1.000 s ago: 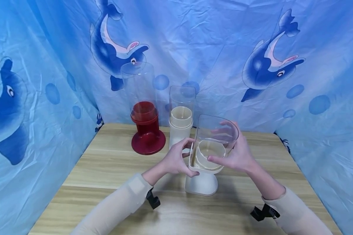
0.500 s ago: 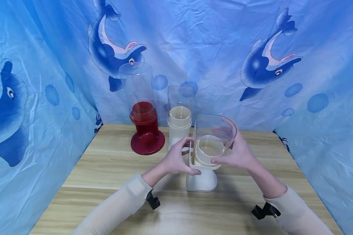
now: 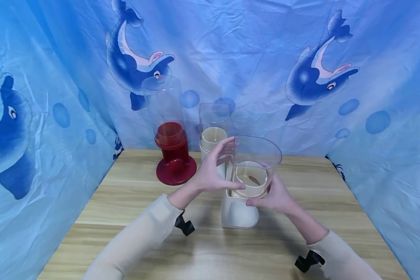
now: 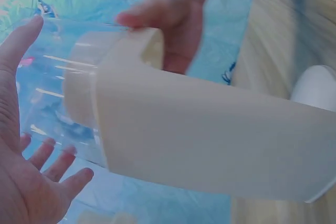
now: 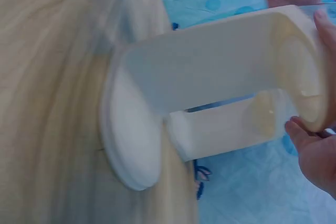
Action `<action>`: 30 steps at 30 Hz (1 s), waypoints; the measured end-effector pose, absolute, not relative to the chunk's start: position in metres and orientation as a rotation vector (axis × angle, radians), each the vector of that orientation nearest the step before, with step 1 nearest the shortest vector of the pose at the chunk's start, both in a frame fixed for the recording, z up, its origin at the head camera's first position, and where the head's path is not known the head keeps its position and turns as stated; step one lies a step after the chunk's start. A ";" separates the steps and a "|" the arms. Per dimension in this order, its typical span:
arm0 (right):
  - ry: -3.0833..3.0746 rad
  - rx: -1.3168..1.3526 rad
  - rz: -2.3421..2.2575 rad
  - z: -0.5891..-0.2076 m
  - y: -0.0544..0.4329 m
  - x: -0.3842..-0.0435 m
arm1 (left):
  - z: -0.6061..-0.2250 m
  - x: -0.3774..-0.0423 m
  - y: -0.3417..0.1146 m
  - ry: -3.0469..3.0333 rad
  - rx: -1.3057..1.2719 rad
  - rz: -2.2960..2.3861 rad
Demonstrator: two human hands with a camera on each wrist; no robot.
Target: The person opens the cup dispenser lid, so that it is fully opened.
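A cream-white cereal dispenser (image 3: 238,214) stands upright on the table, with a clear canister (image 3: 257,149) above its collar. Curved round the canister's left side, my left hand (image 3: 213,171) has its thumb across the front and its fingers behind. In the left wrist view that hand (image 4: 34,177) spans the canister, fingers spread. My right hand (image 3: 274,196) holds the cream collar (image 3: 253,191) from the right, lower down, thumb in front. In the right wrist view my fingertips (image 5: 302,132) touch the collar's round opening (image 5: 302,77).
Behind stand a smaller white dispenser (image 3: 210,147) with a clear canister and, farther left, a red dispenser (image 3: 175,167) with a tall round canister (image 3: 164,101). A blue dolphin-print cloth (image 3: 252,70) surrounds the wooden table (image 3: 133,217) at the back and sides.
My left hand has moved up from the collar to the canister. My right hand has slid down from the canister to the collar. The dispenser shifted slightly back, then stayed put.
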State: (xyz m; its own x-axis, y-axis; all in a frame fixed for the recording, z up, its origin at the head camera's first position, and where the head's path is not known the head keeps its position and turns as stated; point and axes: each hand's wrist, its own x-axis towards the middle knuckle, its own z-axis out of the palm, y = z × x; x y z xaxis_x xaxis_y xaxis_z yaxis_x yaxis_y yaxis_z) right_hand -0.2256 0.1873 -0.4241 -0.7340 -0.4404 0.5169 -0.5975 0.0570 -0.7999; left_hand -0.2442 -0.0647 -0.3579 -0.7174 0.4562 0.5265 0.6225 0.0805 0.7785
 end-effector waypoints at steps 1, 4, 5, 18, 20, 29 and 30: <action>-2.182 1.082 1.765 -0.427 0.187 -0.225 | -0.355 -0.245 -0.063 -2.187 -1.118 -1.711; -2.172 1.083 1.776 -0.434 0.184 -0.225 | -0.346 -0.246 -0.057 -2.165 -1.152 -1.696; -2.160 1.078 1.787 -0.437 0.183 -0.226 | -0.344 -0.247 -0.055 -2.160 -1.162 -1.685; -1.993 1.114 1.927 -0.445 0.169 -0.222 | -0.336 -0.243 -0.057 -2.116 -1.161 -1.753; -1.982 1.132 1.949 -0.445 0.169 -0.222 | -0.337 -0.243 -0.058 -2.102 -1.165 -1.755; -1.998 1.119 1.910 -0.446 0.170 -0.227 | -0.338 -0.248 -0.060 -2.028 -1.199 -1.883; -2.001 1.121 1.908 -0.446 0.169 -0.227 | -0.338 -0.248 -0.060 -2.020 -1.196 -1.898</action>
